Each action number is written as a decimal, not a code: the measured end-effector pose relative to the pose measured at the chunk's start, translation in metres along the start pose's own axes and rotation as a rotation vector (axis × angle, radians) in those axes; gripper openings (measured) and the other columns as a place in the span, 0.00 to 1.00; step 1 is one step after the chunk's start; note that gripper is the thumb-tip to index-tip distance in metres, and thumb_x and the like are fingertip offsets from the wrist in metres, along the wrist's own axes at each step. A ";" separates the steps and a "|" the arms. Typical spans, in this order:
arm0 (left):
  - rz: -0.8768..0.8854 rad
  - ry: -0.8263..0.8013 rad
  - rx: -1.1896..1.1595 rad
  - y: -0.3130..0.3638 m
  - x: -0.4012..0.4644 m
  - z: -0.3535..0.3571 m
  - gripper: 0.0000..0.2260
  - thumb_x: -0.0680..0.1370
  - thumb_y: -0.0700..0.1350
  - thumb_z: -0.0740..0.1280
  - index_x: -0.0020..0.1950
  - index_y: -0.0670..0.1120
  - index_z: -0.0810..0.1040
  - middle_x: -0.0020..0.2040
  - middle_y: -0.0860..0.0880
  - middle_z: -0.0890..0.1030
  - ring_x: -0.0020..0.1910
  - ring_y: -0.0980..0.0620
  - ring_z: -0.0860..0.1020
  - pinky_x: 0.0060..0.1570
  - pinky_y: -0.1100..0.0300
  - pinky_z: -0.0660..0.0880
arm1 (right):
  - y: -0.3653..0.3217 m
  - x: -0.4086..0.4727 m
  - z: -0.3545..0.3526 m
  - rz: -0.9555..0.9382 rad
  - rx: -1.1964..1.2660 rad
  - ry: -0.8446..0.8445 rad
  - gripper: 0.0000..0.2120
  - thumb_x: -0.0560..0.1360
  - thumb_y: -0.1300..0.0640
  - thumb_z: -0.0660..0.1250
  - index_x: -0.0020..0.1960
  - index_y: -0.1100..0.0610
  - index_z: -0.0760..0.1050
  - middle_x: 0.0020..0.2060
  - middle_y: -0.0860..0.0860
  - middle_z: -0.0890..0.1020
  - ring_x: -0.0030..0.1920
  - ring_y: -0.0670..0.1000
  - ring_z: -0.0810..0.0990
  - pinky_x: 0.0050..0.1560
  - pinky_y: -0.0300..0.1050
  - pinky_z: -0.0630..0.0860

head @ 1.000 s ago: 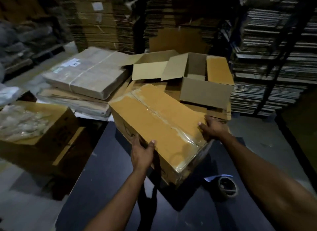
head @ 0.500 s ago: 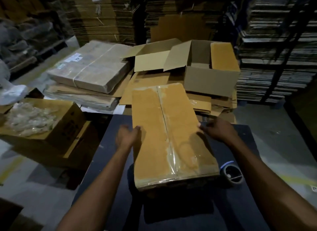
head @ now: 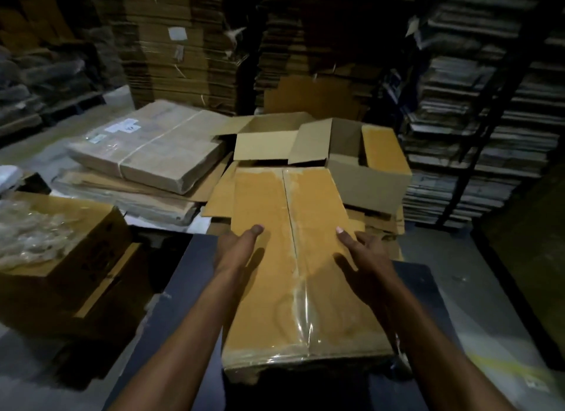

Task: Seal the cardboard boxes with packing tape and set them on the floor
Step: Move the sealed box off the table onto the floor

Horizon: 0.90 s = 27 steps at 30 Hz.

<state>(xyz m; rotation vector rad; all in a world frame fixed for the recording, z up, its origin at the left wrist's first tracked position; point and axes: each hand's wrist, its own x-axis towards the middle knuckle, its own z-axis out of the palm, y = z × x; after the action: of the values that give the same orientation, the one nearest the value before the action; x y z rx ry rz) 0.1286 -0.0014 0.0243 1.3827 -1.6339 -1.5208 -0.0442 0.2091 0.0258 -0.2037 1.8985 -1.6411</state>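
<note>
Taped box (head: pixel 293 257) on the bench (head: pixel 183 288) looks light, stiff, tape-slick; left hand (head: pixel 235 248) and right hand (head: pixel 363 257), fingers straight, flank it: grip the long side edges.

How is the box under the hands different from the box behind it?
The near box has its flaps shut and clear tape along its seam; the far box stands with flaps open and no tape visible. The near box lies on the dark table; the far box sits on flattened cardboard. Both are brown cardboard.
</note>
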 end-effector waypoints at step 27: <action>0.590 -0.976 -0.131 0.100 -0.373 0.344 0.14 0.80 0.49 0.69 0.65 0.52 0.79 0.55 0.51 0.83 0.54 0.49 0.82 0.53 0.47 0.80 | 0.038 -0.313 -0.430 -0.387 -0.067 1.121 0.31 0.74 0.31 0.67 0.72 0.45 0.75 0.62 0.41 0.82 0.61 0.40 0.80 0.63 0.49 0.78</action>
<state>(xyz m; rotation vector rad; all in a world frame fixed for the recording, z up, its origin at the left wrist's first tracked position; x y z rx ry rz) -0.0751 0.4617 0.1323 -0.0425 -2.1292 -1.9567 -0.0137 0.7336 0.1162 0.4609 2.8483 -2.1982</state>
